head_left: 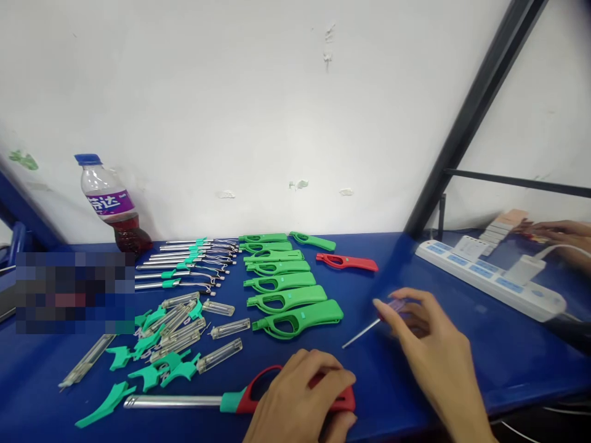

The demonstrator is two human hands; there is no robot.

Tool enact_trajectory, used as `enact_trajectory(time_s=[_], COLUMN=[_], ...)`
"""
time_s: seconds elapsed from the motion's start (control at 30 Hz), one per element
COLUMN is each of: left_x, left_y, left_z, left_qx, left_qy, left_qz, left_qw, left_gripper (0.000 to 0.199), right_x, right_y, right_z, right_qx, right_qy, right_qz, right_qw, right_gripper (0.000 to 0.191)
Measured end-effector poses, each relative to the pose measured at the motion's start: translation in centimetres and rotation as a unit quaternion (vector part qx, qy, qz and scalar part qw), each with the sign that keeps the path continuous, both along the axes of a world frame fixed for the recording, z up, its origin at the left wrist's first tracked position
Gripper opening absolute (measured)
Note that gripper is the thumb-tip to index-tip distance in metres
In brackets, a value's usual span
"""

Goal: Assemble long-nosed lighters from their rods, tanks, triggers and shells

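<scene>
A long-necked gas lighter (184, 402) with a red handle, teal collar and metal barrel lies near the table's front edge, barrel to the left. My left hand (307, 394) is closed over its red handle and hides much of it. In my right hand (422, 332) is a small screwdriver (362, 334) with a purple handle, its thin shaft slanting down to the left, the tip close to the tabletop. Beyond my hands lies a column of green lighter handle shells (300, 319). A red handle shell (348, 263) rests to their right.
Metal barrels with wires (175, 266) lie in rows at the back left. Clear fuel tanks (221, 355) and teal triggers (150, 375) are heaped before them. A drink bottle (113, 203) leans on the wall. A power strip (489, 280) and another person's hand (561, 231) are at right.
</scene>
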State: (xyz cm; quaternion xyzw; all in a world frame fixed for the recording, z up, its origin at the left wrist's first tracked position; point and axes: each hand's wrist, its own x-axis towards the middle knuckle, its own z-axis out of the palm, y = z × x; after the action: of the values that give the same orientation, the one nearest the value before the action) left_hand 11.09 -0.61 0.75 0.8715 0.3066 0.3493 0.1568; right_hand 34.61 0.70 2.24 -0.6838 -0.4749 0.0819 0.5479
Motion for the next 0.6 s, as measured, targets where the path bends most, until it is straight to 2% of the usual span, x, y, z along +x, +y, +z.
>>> enact_trajectory(time_s=[0.1,0.23,0.33,0.43,0.5,0.6], left_x=[0.0,0.0,0.2,-0.1,-0.9,-2.7], left_y=[0.0,0.1,0.4,0.9,1.2,1.5], left_z=[-0.1,-0.1,-0.5,-1.1,-1.3,-0.8], left_qx=[-0.004,0.001,0.020,0.086,0.141,0.183], left_qy=[-0.010,0.000,0.014,0.024,0.033,0.100], left_qz=[-0.007,-0.013,-0.028,-0.036,-0.035,-0.018], left_qw=[1.000,1.000,0.999,0.995,0.989,0.978], left_gripper=[0.043,0.037,0.033,0.027,0.023,0.024], right_x=[0.1,-0.6,-0.6,-0.5,-0.5,-0.6], right_y=[0.3,0.3,0.3,0.2,0.1,-0.1], right_z=[-0.4,-0.7,-1.0,-1.3,-1.3,-1.2], right_qx=[-0.090,-0.123,-0.108,-0.095,-0.091,-0.083], right_qy=[-0.138,-0.234,-0.244,-0.239,-0.227,-0.206], right_qz=[-0.022,-0.009,-0.003,-0.001,0.001,0.006], right_qw=[0.986,0.964,0.964,0.966,0.970,0.975], right_gripper=[0.047,0.040,0.041,0.043,0.043,0.045])
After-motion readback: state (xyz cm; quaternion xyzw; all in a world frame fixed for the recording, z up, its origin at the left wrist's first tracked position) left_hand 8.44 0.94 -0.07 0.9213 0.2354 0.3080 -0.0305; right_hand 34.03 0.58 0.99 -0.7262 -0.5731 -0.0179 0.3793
